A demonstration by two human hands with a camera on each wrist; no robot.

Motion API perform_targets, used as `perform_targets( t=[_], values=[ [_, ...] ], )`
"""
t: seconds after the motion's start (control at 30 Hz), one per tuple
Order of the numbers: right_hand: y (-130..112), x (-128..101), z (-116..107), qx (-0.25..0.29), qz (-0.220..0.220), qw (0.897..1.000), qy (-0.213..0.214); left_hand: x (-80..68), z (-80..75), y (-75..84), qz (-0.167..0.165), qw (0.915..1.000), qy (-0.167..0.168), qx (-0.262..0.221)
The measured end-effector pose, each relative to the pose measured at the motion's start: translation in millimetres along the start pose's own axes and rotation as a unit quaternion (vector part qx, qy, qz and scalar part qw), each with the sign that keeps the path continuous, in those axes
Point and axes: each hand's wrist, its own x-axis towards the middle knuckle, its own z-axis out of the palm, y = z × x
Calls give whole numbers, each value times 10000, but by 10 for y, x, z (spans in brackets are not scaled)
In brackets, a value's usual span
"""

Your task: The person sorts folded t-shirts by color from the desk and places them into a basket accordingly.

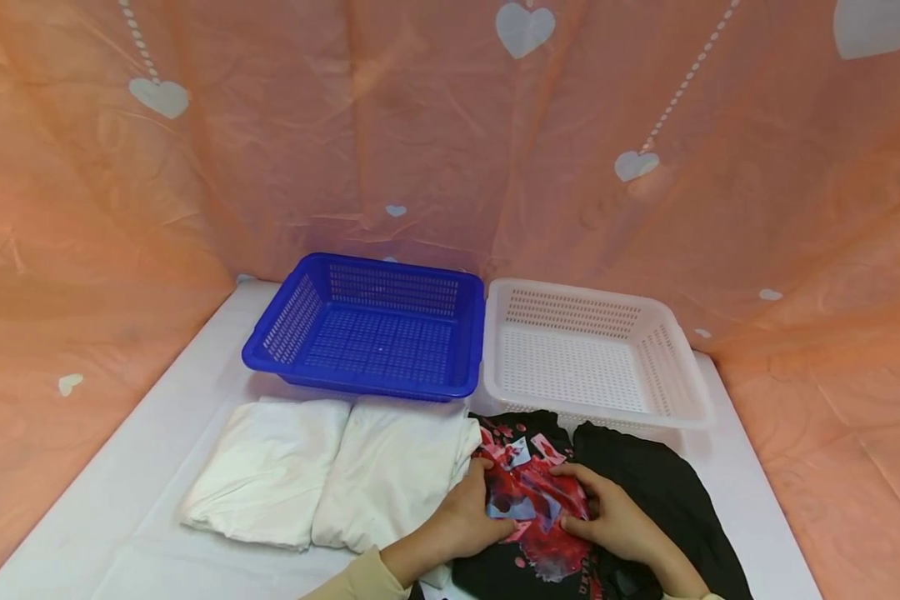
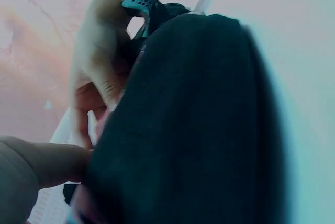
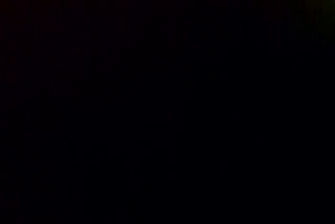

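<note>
A folded black shirt with a red print [image 1: 542, 546] lies at the table's front edge. My left hand [image 1: 467, 510] holds its left side, thumb up near the top of the print. My right hand [image 1: 606, 518] holds its right side, fingers over the print and thumb pinching toward them. In the left wrist view the black cloth [image 2: 199, 119] fills most of the picture; my right hand [image 2: 99, 62] curls its fingers against the cloth, and my left hand's thumb [image 2: 36, 164] shows at the lower left. The right wrist view is fully dark.
A plain black garment [image 1: 663, 492] lies just right of the printed shirt. Two folded white garments [image 1: 270, 471] [image 1: 393, 475] lie to the left. A blue basket [image 1: 285, 358] and a white basket [image 1: 690, 392] stand behind, both holding nothing. Orange heart-patterned sheeting [image 1: 195, 167] encloses the white table [image 1: 142, 467].
</note>
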Motion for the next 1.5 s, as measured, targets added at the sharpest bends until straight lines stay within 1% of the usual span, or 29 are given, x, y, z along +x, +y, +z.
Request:
perform_targets(
  t=[0.1, 0.23, 0.33, 0.47, 0.6, 0.7, 0.93, 1.07, 1.13, 1.2, 1.33, 1.4, 1.5],
  values=[
    [-19, -8, 1, 243, 19, 9997, -66, 11, 9, -15, 93, 9997, 0, -209],
    [-34, -31, 7, 551, 48, 9984, -130, 7, 10, -17, 355, 9980, 10, -513],
    [-73, -62, 10, 654, 32, 9978, -99, -4, -2, 0, 557, 9963, 8, -662],
    [-154, -112, 18, 615, -86, 9981, 15, -30, -18, 21, 721, 9933, -30, -906],
    [-236, -133, 14, 420, -392, 9982, 182, -59, -46, 61, 838, 9884, -82, -1267],
    [-295, -150, 4, 324, -604, 9971, 321, -74, -71, 96, 961, 9864, -51, -1333],
    [-428, -199, -38, 240, -687, 9957, 578, -112, -122, 175, 1319, 9829, 80, -1280],
    [-492, -223, -57, 75, -900, 9932, 730, -137, -145, 218, 1457, 9806, 142, -1304],
    [-527, -237, -66, 32, -1024, 9915, 806, -151, -160, 240, 1580, 9782, 152, -1336],
    [-568, -252, -75, -12, -1166, 9892, 891, -165, -177, 268, 1749, 9761, 203, -1273],
    [-655, -271, -104, -237, -1382, 9834, 1153, -186, -217, 324, 2139, 9706, 419, -1022],
    [-696, -276, -124, -407, -1474, 9798, 1289, -193, -237, 352, 2260, 9683, 524, -925],
    [-749, -282, -160, -673, -1557, 9746, 1465, -193, -264, 389, 2371, 9652, 574, -941]
  ],
)
